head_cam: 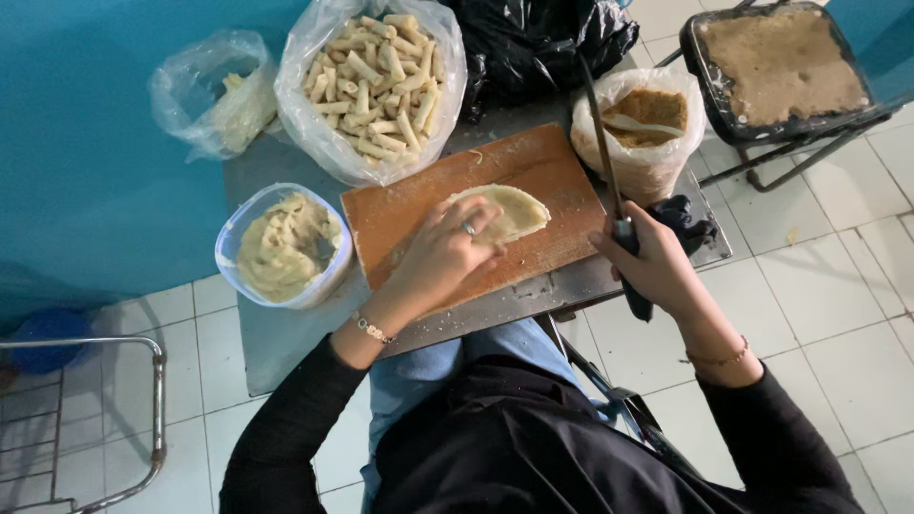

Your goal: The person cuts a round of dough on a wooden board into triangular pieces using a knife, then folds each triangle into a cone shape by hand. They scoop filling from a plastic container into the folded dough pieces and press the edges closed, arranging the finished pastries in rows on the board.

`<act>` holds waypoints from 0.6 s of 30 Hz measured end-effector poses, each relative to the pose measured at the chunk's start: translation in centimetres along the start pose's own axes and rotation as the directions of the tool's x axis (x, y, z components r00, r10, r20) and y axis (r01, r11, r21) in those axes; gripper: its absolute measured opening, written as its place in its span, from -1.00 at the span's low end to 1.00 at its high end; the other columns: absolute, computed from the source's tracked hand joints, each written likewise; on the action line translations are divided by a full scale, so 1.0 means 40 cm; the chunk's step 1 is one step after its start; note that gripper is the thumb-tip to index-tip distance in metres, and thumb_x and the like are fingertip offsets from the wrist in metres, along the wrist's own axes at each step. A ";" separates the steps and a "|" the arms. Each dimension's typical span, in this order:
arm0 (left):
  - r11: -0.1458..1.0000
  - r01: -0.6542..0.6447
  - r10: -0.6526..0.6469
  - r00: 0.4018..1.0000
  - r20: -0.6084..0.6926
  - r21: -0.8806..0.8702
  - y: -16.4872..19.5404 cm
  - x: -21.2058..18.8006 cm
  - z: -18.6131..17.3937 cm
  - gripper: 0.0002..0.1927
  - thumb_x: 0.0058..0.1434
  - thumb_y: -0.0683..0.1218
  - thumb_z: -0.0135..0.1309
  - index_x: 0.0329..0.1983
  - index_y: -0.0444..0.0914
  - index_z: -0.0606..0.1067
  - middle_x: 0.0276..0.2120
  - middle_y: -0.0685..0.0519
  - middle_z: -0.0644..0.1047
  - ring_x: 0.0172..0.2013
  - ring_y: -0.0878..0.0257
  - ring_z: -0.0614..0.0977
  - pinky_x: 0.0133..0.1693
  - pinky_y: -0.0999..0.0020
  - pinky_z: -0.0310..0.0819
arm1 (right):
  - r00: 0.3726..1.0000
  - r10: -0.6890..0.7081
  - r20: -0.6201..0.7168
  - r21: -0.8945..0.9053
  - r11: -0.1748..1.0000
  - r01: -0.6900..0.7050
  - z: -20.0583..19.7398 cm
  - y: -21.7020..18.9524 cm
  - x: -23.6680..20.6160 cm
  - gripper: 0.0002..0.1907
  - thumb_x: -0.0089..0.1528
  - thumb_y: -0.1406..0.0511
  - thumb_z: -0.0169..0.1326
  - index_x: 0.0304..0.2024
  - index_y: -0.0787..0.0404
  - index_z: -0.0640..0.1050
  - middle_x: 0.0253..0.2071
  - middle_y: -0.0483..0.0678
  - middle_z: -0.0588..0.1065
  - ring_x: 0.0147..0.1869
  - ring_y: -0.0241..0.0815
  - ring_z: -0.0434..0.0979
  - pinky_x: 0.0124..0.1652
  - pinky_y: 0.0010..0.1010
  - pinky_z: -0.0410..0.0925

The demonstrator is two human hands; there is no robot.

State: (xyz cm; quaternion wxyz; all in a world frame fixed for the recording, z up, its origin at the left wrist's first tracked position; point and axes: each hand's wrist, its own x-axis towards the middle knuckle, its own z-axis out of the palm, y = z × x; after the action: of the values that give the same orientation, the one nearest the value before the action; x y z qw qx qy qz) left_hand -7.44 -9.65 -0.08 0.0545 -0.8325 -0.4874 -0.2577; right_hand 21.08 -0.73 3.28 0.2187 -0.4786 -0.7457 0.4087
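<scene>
Left hand point(446, 249) lies palm down, fingers loosely spread and slightly curled, pressing on a pale folded wrapper point(509, 209); it grips nothing; a ring shows on one finger and a bracelet at the wrist. Right hand point(652, 262) is closed in a fist around the dark handle of a long knife point(602, 143); the blade points up and away, its tip near the black bag point(538, 38). The wrapper rests on a wooden board point(400, 214), towards its far right part, partly under the left fingers; the board sits on a grey metal table point(286, 333). Left of the board stands a clear tub point(283, 246) of pale paste; behind the board, a large clear bag point(376, 76) holds many rolled sticks; a smaller bag point(217, 95) lies to its left. Right of the board, a bag of brown filling point(643, 128) holds a spoon; a tray point(781, 67) of brown crumbs stands apart on a frame.
</scene>
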 end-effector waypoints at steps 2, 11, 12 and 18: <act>0.994 -0.066 0.064 0.998 0.026 0.084 -0.002 -0.001 -0.006 -0.81 0.15 -0.08 0.16 -0.16 -0.06 0.62 0.26 0.04 0.41 0.32 0.02 0.32 0.25 -0.12 0.24 | 1.000 0.000 -0.006 0.056 0.998 0.000 -0.018 0.013 -0.020 -0.78 0.29 0.27 0.17 -0.21 0.24 0.41 -0.54 -0.12 0.38 -0.53 -0.41 0.41 -0.49 -0.53 0.32; 0.873 -0.247 0.198 0.967 0.159 0.419 -0.014 0.022 0.045 -0.86 0.21 -0.12 0.11 -0.17 -0.19 0.53 0.25 0.09 0.39 0.32 0.06 0.31 0.24 -0.07 0.24 | 0.998 -0.059 -0.013 0.184 0.981 0.060 -0.053 0.048 -0.018 -0.80 0.29 0.33 0.16 -0.22 0.24 0.39 -0.48 -0.21 0.36 -0.49 -0.46 0.37 -0.46 -0.57 0.30; 0.878 -0.244 0.196 0.968 0.156 0.412 -0.013 0.020 0.051 -0.86 0.20 -0.12 0.11 -0.18 -0.19 0.53 0.25 0.08 0.39 0.30 0.05 0.31 0.22 -0.06 0.25 | 0.997 -0.073 -0.005 0.172 0.982 0.073 -0.053 0.044 -0.018 -0.80 0.28 0.33 0.17 -0.21 0.23 0.39 -0.49 -0.21 0.36 -0.49 -0.46 0.37 -0.46 -0.58 0.31; 0.990 0.052 -0.060 0.997 -0.057 -0.134 -0.011 0.015 0.055 -0.88 0.18 -0.02 0.30 -0.35 -0.10 0.58 -0.16 0.19 0.54 0.00 0.19 0.54 0.07 0.00 0.38 | 0.997 -0.072 0.015 0.184 0.981 0.068 -0.048 0.032 -0.016 -0.80 0.30 0.33 0.17 -0.20 0.25 0.39 -0.51 -0.19 0.37 -0.51 -0.46 0.39 -0.49 -0.56 0.30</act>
State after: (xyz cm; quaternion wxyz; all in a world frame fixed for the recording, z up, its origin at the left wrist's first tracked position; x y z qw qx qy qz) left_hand -6.75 -8.20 -1.78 0.0065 -0.8122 -0.4903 -0.3160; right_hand 23.41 -0.26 3.36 0.2680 -0.4252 -0.7238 0.4727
